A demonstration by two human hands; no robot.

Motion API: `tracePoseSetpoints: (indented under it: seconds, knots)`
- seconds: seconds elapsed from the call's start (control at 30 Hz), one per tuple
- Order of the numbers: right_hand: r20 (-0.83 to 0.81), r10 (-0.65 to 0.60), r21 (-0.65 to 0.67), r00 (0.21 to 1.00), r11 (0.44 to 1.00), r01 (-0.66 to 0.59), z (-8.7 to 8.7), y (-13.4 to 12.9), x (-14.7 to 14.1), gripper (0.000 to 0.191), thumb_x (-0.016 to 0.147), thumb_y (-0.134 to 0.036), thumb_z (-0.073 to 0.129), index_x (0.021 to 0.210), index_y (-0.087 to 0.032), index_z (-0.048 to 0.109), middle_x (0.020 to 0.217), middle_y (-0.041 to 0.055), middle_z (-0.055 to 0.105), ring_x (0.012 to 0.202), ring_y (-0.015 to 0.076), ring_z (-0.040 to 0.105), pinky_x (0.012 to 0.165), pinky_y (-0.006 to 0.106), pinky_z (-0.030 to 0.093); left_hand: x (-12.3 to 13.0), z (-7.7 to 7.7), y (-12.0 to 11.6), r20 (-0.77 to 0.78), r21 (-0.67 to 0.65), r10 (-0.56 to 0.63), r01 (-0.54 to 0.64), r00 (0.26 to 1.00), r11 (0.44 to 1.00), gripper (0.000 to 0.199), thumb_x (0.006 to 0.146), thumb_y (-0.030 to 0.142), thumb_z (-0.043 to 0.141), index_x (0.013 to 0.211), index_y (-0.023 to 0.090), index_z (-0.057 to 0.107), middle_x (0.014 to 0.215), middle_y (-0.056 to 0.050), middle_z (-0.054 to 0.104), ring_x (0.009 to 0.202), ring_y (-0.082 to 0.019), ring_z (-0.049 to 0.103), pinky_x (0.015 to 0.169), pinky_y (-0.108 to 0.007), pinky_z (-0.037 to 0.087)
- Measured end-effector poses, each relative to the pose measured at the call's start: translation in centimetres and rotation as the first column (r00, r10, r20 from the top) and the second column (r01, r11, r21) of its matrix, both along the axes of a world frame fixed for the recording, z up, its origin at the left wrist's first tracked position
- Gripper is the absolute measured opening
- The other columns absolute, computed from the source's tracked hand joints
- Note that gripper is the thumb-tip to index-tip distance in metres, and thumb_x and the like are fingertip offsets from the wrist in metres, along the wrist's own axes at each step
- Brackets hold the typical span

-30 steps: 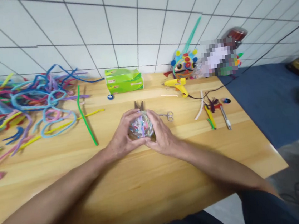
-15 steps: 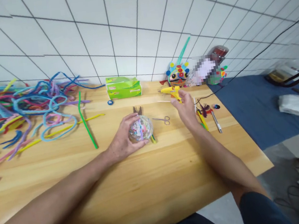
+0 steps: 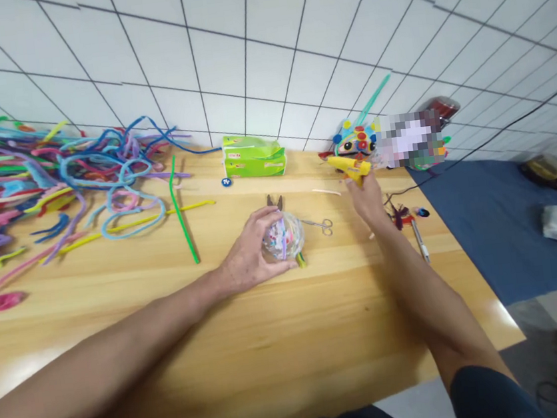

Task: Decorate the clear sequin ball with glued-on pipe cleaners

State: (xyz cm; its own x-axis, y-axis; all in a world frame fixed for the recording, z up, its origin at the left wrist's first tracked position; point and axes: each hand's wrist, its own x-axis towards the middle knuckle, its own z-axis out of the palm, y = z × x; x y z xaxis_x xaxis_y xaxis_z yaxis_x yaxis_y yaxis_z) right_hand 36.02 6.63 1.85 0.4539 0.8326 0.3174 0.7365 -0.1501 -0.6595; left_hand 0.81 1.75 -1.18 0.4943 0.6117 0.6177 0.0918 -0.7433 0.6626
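Observation:
My left hand (image 3: pixel 249 251) is wrapped around a clear round ball (image 3: pixel 290 234) with colourful bits and a purple strip on it. Dark plier jaws (image 3: pixel 275 202) poke out behind the ball, and a green-yellow handle end (image 3: pixel 301 260) shows at its lower right. Just right of the ball lie small scissors (image 3: pixel 327 226). In my right hand (image 3: pixel 369 200) is a yellow glue gun (image 3: pixel 348 164), gripped by its handle, its nozzle pointing left. A thin whitish stick (image 3: pixel 327 191) lies on the table left of that hand.
Many coloured pipe cleaners (image 3: pixel 78 171) are heaped at the left, a green one (image 3: pixel 183 213) nearer. A green tissue pack (image 3: pixel 254 158) stands by the tiled wall. A decorated face craft (image 3: pixel 354 143) is behind the glue gun. A white pen (image 3: pixel 420 241) and black cord (image 3: pixel 476 136) are at right.
My right hand has closed around the glue gun's handle and lifted it from the table. My left hand still holds the ball. The view has shifted slightly.

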Motion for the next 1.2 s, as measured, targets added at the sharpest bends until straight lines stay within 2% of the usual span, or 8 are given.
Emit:
tracePoseSetpoints:
  seconds: [0.17,0.27,0.33,0.43,0.57,0.87,1.07,1.2]
  knots:
    - [-0.180,0.204,0.063,0.962,0.979,-0.195,1.8,-5.7,-3.3,0.031,0.092,-0.054,0.067,0.097,-0.023,0.069,0.084,0.0019,0.071,0.079,0.0226,0.065,0.086,0.043,0.058,0.0,-0.2,0.2,-0.003,0.005,0.018,-0.018,1.000,1.000,0.098,0.079,0.040,0.098,0.158,0.027,0.041,0.156,-0.020,0.050,0.151,-0.038,0.052,0.125,-0.062,0.049]
    - [-0.302,0.378,0.137,0.875,0.926,-0.353,1.5,-8.8,-5.5,0.031,0.093,-0.052,0.072,0.106,-0.024,0.072,0.094,0.0032,0.076,0.090,0.0240,0.072,0.088,0.041,0.061,0.0,-0.2,0.3,-0.008,0.024,0.022,-0.022,1.000,0.999,0.096,0.080,0.039,0.097,0.158,0.027,0.042,0.156,-0.019,0.051,0.150,-0.038,0.053,0.125,-0.061,0.050]
    - [-0.178,0.481,0.197,0.858,0.872,-0.448,1.0,-10.0,-6.0,0.025,0.095,-0.045,0.073,0.111,-0.025,0.073,0.101,0.0039,0.078,0.096,0.0247,0.074,0.092,0.043,0.061,0.0,-0.2,0.3,-0.014,0.033,0.019,-0.018,1.000,0.999,0.096,0.080,0.039,0.097,0.158,0.027,0.042,0.156,-0.019,0.051,0.150,-0.038,0.054,0.124,-0.061,0.051]
    - [0.181,0.581,0.279,0.794,0.743,-0.608,0.3,-10.5,-5.6,0.026,0.094,-0.032,0.075,0.119,-0.030,0.072,0.107,0.0036,0.080,0.100,0.0259,0.076,0.104,0.052,0.060,-0.2,-0.1,0.3,-0.017,0.026,0.010,-0.010,1.000,1.000,0.096,0.081,0.040,0.096,0.158,0.028,0.042,0.156,-0.020,0.051,0.150,-0.038,0.054,0.124,-0.062,0.051]
    - [0.465,0.560,0.304,0.686,0.627,-0.717,0.4,-10.5,-4.8,0.036,0.102,-0.029,0.061,0.137,-0.036,0.066,0.102,0.0014,0.079,0.093,0.0238,0.075,0.111,0.058,0.058,-0.2,0.2,0.3,-0.024,0.013,-0.002,0.002,1.000,1.000,0.097,0.081,0.039,0.096,0.160,0.029,0.041,0.157,-0.019,0.051,0.151,-0.039,0.053,0.124,-0.063,0.051]
    - [0.648,0.490,0.183,0.584,0.644,-0.743,1.7,-11.9,-5.0,0.045,0.109,-0.044,0.047,0.150,-0.039,0.063,0.098,0.0065,0.075,0.104,0.0304,0.074,0.117,0.063,0.047,-0.3,0.2,0.4,-0.050,0.009,-0.013,0.014,0.999,1.000,0.098,0.083,0.046,0.094,0.162,0.031,0.038,0.159,-0.020,0.049,0.153,-0.041,0.051,0.124,-0.066,0.050]
    - [0.684,0.471,0.186,0.557,0.626,-0.758,1.8,-11.4,-5.1,0.049,0.110,-0.048,0.044,0.154,-0.035,0.061,0.097,0.0075,0.074,0.104,0.0309,0.072,0.115,0.061,0.046,-0.2,0.2,0.4,-0.022,0.027,-0.015,0.016,1.000,1.000,0.093,0.084,0.045,0.093,0.160,0.028,0.041,0.156,-0.020,0.053,0.152,-0.040,0.052,0.123,-0.064,0.051]
    - [0.709,0.475,0.165,0.521,0.606,-0.778,3.1,-10.7,-4.7,0.047,0.110,-0.049,0.046,0.152,-0.038,0.063,0.096,0.0066,0.074,0.102,0.0310,0.072,0.113,0.063,0.047,0.1,-0.3,0.6,0.008,0.021,-0.013,0.013,1.000,1.000,0.096,0.081,0.045,0.095,0.159,0.029,0.041,0.154,-0.019,0.055,0.151,-0.040,0.054,0.123,-0.066,0.051]
